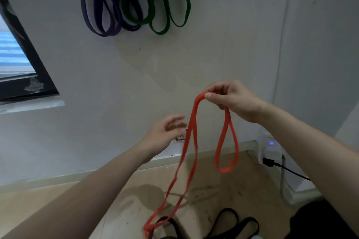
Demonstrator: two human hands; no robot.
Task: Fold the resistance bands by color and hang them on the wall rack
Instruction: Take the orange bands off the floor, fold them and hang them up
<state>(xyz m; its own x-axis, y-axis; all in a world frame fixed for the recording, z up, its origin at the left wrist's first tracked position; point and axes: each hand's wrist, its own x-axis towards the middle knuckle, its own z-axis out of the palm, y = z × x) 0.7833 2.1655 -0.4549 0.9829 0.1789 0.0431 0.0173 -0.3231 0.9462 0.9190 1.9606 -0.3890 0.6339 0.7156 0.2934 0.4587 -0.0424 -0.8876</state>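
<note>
My right hand (233, 101) pinches a red resistance band (191, 141) at its top fold, in front of the white wall. One short loop hangs under that hand and a longer loop trails down to the floor. My left hand (165, 134) is open, fingers spread, just left of the long red strands and not gripping them. Purple bands (101, 6) and green bands (165, 6) hang folded high on the wall; the rack itself is out of view. Black bands (229, 223) lie on the floor at the bottom.
A dark-framed window (23, 68) is on the left. A white device with a blue light (271, 147) and a black cable (287, 170) sits at the wall corner on the right. A small wall socket (180, 138) is behind my left hand. The floor is light wood.
</note>
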